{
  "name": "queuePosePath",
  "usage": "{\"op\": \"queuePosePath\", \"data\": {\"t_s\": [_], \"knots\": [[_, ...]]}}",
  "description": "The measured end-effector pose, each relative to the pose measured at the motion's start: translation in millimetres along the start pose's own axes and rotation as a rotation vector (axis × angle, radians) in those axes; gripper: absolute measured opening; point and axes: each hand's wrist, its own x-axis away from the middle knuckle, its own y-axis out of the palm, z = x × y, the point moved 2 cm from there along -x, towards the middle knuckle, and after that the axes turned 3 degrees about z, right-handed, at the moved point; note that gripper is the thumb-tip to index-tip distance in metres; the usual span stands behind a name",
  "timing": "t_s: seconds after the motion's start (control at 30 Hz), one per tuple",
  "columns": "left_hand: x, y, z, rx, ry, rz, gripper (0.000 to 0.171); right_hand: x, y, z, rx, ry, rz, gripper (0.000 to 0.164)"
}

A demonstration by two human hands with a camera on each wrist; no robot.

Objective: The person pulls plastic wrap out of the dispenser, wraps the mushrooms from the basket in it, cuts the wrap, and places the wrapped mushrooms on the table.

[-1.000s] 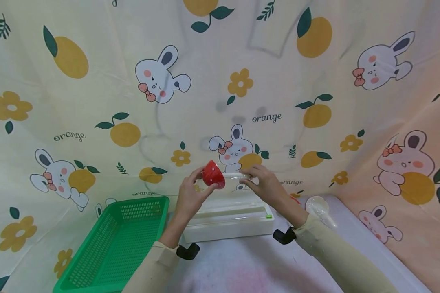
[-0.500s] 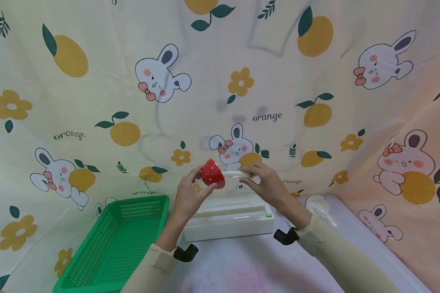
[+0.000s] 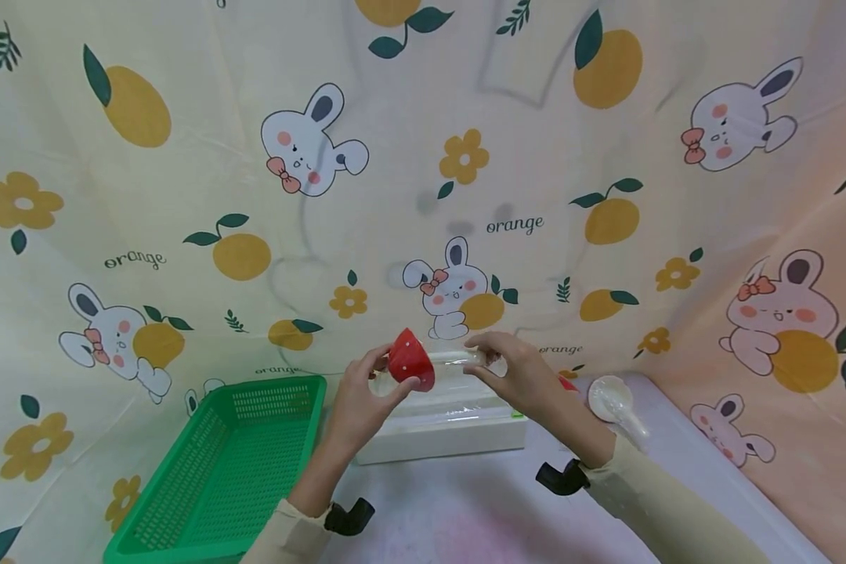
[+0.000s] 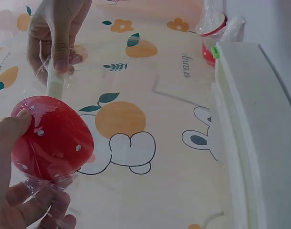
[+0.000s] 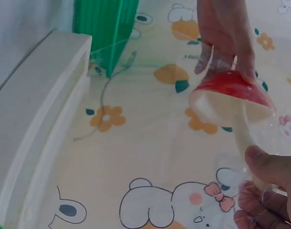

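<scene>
A toy mushroom (image 3: 410,362) with a white-dotted red cap and a pale stem lies sideways in the air between my hands. Clear film clings around the cap (image 4: 52,138), with loose folds near the fingers. My left hand (image 3: 366,392) holds the cap, thumb on one side and fingers on the other. At the stem end, my right hand (image 3: 522,374) pinches the film-covered stem (image 5: 242,129) between thumb and fingers. Below and behind them stands a long white cling film dispenser (image 3: 444,441) with a green slider (image 4: 215,52).
A green plastic basket (image 3: 128,540) stands to the left of the dispenser. Film-wrapped white and red pieces, one a white round-headed piece (image 3: 609,399), lie on the table at the right, partly behind my right forearm. A patterned cloth (image 3: 395,227) hangs behind the table.
Both hands have moved a little downward with the mushroom, still gripping cap and stem. The right forearm has shifted slightly right. The basket and dispenser stay where they were.
</scene>
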Motion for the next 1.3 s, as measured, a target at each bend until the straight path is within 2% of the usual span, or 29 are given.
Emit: {"op": "queuePosePath", "data": {"t_s": [0.33,0.53,0.67,0.87,1.13,1.3], "knots": [[23.7,-0.6,-1.3,-0.058,-0.017,-0.012,0.073,20,-4,-10,-0.052,0.029,-0.059,0.035],[38.4,1.9,-8.0,-0.078,-0.079,-0.064,0.071,32,-2,-14,-0.063,0.076,-0.127,0.031],[49.1,5.6,-13.7,-0.074,-0.137,-0.105,0.071,43,0,-14,-0.080,0.143,-0.184,0.028],[63.0,11.2,-22.0,-0.054,-0.187,-0.158,0.074,59,7,-9,-0.093,0.218,-0.257,0.028],[78.9,24.5,-42.5,-0.030,-0.255,-0.219,0.077,79,21,-2,-0.137,0.243,-0.336,0.021],[89.5,30.6,-51.8,-0.050,-0.274,-0.273,0.077,90,30,7,-0.162,0.244,-0.341,0.019]]}}
